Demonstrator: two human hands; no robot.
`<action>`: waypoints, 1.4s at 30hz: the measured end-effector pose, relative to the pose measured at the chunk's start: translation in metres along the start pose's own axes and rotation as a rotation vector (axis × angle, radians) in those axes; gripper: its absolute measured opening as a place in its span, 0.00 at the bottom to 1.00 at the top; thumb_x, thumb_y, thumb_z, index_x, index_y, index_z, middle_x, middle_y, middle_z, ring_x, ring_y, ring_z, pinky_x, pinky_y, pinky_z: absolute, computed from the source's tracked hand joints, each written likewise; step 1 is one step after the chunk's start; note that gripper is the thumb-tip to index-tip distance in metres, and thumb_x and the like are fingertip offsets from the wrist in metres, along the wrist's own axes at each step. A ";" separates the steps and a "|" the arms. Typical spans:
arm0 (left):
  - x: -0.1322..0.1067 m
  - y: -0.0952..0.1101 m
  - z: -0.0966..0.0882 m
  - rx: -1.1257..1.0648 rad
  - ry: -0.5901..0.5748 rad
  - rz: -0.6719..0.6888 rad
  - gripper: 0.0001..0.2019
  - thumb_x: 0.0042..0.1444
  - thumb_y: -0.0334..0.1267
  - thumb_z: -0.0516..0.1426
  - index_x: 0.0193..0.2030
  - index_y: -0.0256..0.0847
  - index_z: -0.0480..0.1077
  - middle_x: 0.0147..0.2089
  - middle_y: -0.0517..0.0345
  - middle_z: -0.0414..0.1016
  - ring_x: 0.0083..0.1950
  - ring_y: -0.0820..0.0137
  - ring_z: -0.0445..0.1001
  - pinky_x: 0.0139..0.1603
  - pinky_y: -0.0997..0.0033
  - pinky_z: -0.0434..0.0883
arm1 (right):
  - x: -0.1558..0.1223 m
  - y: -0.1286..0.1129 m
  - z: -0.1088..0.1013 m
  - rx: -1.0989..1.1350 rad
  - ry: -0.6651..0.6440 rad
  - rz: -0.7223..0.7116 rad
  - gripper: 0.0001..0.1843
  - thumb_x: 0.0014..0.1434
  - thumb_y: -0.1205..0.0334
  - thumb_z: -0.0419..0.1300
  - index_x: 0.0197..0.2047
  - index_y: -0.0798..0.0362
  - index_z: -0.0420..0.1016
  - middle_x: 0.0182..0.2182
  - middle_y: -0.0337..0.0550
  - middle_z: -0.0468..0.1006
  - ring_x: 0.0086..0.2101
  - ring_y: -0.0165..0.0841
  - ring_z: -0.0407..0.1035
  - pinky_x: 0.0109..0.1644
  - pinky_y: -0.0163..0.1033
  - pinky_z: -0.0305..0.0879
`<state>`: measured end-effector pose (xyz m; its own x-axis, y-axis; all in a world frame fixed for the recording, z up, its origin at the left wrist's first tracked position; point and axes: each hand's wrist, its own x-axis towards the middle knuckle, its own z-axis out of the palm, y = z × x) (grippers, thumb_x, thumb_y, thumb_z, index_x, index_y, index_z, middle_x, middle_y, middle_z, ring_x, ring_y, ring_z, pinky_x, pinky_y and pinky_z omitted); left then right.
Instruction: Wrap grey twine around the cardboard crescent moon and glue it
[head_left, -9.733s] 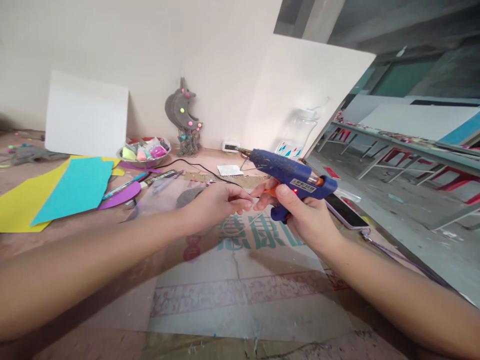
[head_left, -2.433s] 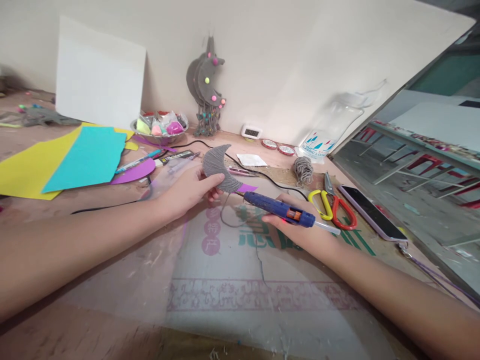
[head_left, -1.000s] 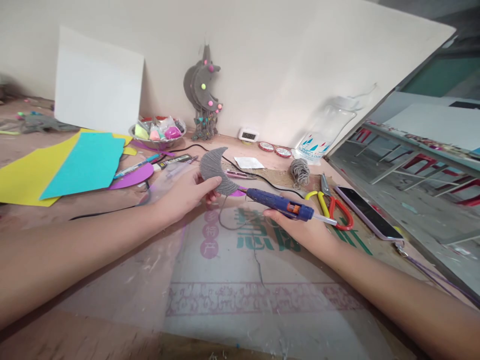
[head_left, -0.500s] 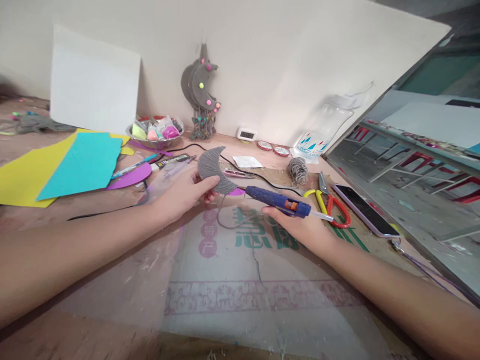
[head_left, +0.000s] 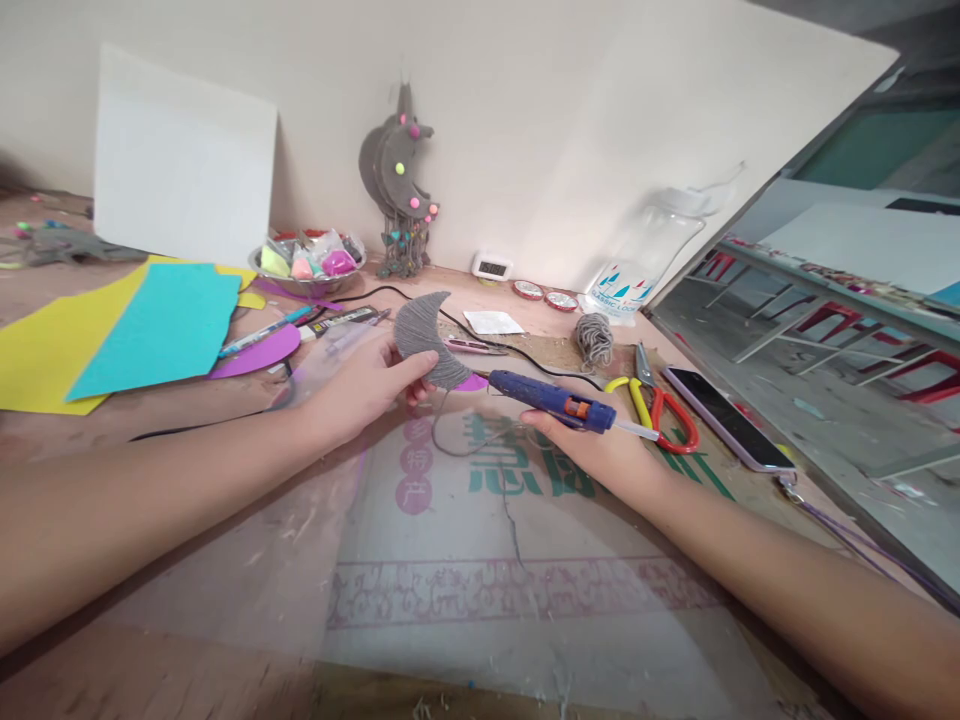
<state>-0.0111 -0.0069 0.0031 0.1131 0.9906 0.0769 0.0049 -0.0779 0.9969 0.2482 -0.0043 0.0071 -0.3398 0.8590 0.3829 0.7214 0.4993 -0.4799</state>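
My left hand (head_left: 386, 385) pinches a crescent moon (head_left: 421, 338) wrapped in grey yarn, thumb on its front face. A purple tip (head_left: 472, 382) of the crescent shows bare of yarn at its lower right end. My right hand (head_left: 592, 440) is closed around a blue glue gun (head_left: 551, 398), whose nozzle points left at that purple tip. Whether the nozzle touches it I cannot tell. From the back of the gun sticks a clear glue stick (head_left: 637, 429). A loose strand of yarn (head_left: 442, 440) hangs in a loop below the crescent.
Scissors (head_left: 664, 410), a phone (head_left: 727, 415) and a grey yarn ball (head_left: 594, 340) lie to the right. A clear bottle (head_left: 637, 255) and small clock (head_left: 492, 266) stand behind. Yellow (head_left: 52, 345) and cyan sheets (head_left: 161, 325) lie left, near a bowl (head_left: 304, 282). A decorated moon (head_left: 397, 170) hangs on the wall.
The glue gun's back end has dipped very slightly. The whole view has shifted a little; both hands keep their holds.
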 end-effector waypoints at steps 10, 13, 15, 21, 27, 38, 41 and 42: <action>0.004 -0.007 -0.001 -0.053 0.003 0.006 0.10 0.53 0.45 0.58 0.36 0.42 0.66 0.25 0.63 0.69 0.24 0.73 0.67 0.26 0.74 0.65 | 0.004 -0.004 -0.009 -0.013 0.038 -0.071 0.16 0.53 0.46 0.63 0.31 0.51 0.69 0.25 0.37 0.71 0.27 0.30 0.66 0.32 0.36 0.60; 0.005 -0.007 0.000 -0.044 0.023 -0.013 0.10 0.53 0.45 0.58 0.34 0.41 0.65 0.24 0.64 0.69 0.24 0.74 0.66 0.26 0.74 0.65 | 0.005 -0.010 -0.018 0.258 0.118 0.048 0.15 0.58 0.47 0.58 0.35 0.51 0.70 0.29 0.40 0.75 0.28 0.31 0.68 0.31 0.37 0.64; 0.003 -0.006 0.000 -0.005 0.021 -0.019 0.11 0.53 0.45 0.58 0.33 0.40 0.65 0.23 0.64 0.68 0.25 0.74 0.66 0.27 0.74 0.65 | 0.007 -0.015 -0.027 0.325 0.156 0.039 0.17 0.61 0.47 0.53 0.34 0.51 0.73 0.30 0.42 0.76 0.29 0.31 0.68 0.34 0.38 0.66; -0.001 -0.002 0.001 0.008 -0.025 -0.014 0.13 0.53 0.48 0.59 0.33 0.39 0.65 0.24 0.64 0.67 0.26 0.74 0.65 0.29 0.73 0.63 | 0.041 -0.010 -0.040 0.224 0.190 0.033 0.15 0.54 0.47 0.62 0.34 0.51 0.76 0.34 0.45 0.79 0.35 0.36 0.73 0.40 0.41 0.70; 0.002 0.000 0.002 0.066 -0.036 0.008 0.14 0.54 0.48 0.57 0.34 0.39 0.65 0.24 0.64 0.67 0.26 0.73 0.65 0.29 0.73 0.64 | 0.111 0.023 -0.014 0.218 -0.027 0.094 0.20 0.60 0.46 0.54 0.39 0.55 0.75 0.37 0.48 0.81 0.39 0.37 0.75 0.47 0.41 0.69; 0.002 0.000 0.001 0.143 -0.033 -0.023 0.14 0.54 0.49 0.56 0.28 0.40 0.63 0.24 0.62 0.67 0.26 0.72 0.66 0.28 0.71 0.65 | 0.174 0.049 0.041 0.112 -0.053 0.230 0.28 0.62 0.41 0.49 0.49 0.57 0.73 0.43 0.52 0.80 0.42 0.37 0.74 0.47 0.40 0.66; 0.001 0.003 0.002 0.132 -0.041 -0.013 0.13 0.54 0.47 0.57 0.29 0.40 0.63 0.23 0.63 0.67 0.25 0.72 0.66 0.28 0.71 0.65 | 0.178 0.053 0.035 0.070 -0.023 0.236 0.26 0.62 0.44 0.50 0.46 0.58 0.74 0.44 0.51 0.79 0.42 0.36 0.73 0.46 0.37 0.66; 0.001 0.003 0.002 0.123 -0.042 -0.013 0.13 0.54 0.47 0.57 0.29 0.40 0.63 0.23 0.63 0.67 0.25 0.73 0.65 0.28 0.71 0.65 | 0.177 0.056 0.032 0.046 -0.018 0.245 0.25 0.61 0.45 0.52 0.45 0.58 0.74 0.44 0.51 0.79 0.41 0.36 0.73 0.45 0.37 0.66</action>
<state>-0.0086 -0.0063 0.0064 0.1540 0.9862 0.0612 0.1278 -0.0813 0.9885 0.2091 0.1793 0.0232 -0.1696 0.9567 0.2368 0.7553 0.2805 -0.5924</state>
